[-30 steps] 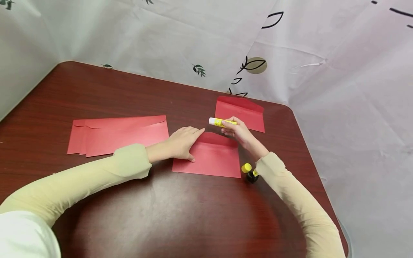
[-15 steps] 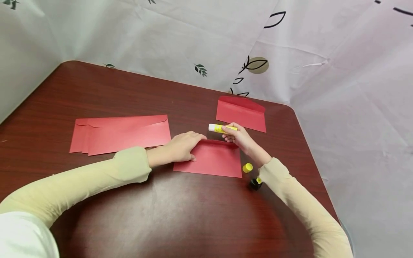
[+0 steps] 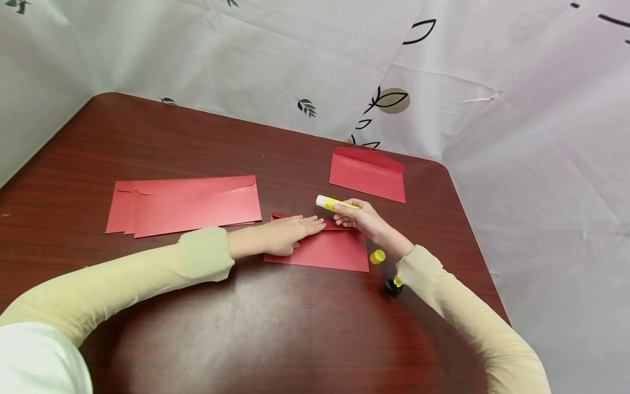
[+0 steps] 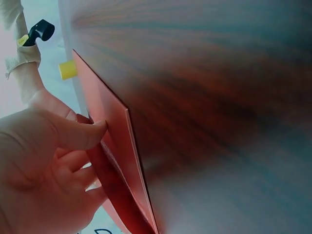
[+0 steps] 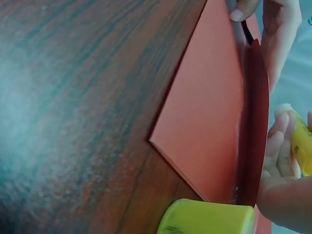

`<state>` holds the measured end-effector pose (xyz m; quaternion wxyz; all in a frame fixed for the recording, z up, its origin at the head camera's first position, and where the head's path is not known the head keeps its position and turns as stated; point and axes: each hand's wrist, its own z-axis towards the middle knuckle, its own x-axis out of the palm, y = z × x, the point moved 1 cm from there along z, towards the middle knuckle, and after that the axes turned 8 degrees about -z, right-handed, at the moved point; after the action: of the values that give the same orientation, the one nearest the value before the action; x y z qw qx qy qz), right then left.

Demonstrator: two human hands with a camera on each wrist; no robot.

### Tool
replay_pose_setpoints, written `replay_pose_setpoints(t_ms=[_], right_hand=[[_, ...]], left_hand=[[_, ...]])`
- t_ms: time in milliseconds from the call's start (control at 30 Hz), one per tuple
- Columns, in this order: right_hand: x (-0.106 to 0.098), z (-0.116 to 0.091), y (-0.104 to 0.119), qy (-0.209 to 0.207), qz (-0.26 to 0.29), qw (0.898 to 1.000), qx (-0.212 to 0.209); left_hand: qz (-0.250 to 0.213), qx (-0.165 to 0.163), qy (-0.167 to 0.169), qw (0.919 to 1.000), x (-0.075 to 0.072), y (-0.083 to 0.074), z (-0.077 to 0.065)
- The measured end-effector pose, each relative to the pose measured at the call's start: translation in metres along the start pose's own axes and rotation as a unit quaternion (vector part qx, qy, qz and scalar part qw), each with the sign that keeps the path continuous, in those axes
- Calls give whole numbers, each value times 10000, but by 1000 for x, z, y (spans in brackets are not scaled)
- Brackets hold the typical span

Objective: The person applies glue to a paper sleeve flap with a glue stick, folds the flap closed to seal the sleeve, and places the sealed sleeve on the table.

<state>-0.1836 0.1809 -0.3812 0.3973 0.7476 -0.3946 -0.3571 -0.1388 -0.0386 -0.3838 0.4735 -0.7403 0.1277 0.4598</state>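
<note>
A red envelope lies on the table in front of me, its flap partly folded over towards the body. My left hand lies across its left side with fingers extended on the flap; in the left wrist view the thumb touches the envelope's face. A yellow glue stick with a white end is held between thumb and fingers of my right hand, just beyond the envelope's far edge. The right fingers' lower side is close to the flap. A yellow cap stands by the envelope's right edge.
Several red envelopes overlap at the left of the brown table. Another red envelope with a raised flap lies at the back right. A pale patterned sheet hangs behind the table. A black wrist camera sits under the right sleeve.
The envelope's flap has swung from standing open towards the body. My left hand has flattened and shifted right over it. The right hand, still holding the glue stick, has come slightly nearer.
</note>
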Motion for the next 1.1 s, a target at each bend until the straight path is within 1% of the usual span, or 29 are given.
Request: replay_pose_setpoints(t_ms=[100,300,433,533,700,900,1000,1100], right_hand=[[0,0,-2,188,93,9997,83],[2,2,-6,566,138,9982,163],[3,4,-9,656,176,9974,229],[3,5,-10,699,175,9970,269],[0,6,-12,835,188,9960,246],[-3,7,-13,1033,212,9943,150],[-4,7,-13,1182,167,9928,84],[-3,9,-13,1339,100,9909,-17]], left_hand=[[-34,76,279,9996,1,0,1],[67,121,630,9979,3,2,3],[130,37,968,9952,6,4,3],[134,-48,1148,9933,7,5,3],[97,-147,1277,9917,5,5,5],[241,-342,1415,9891,2,4,8],[294,-423,1418,9886,2,3,9],[372,-425,1383,9888,3,2,9]])
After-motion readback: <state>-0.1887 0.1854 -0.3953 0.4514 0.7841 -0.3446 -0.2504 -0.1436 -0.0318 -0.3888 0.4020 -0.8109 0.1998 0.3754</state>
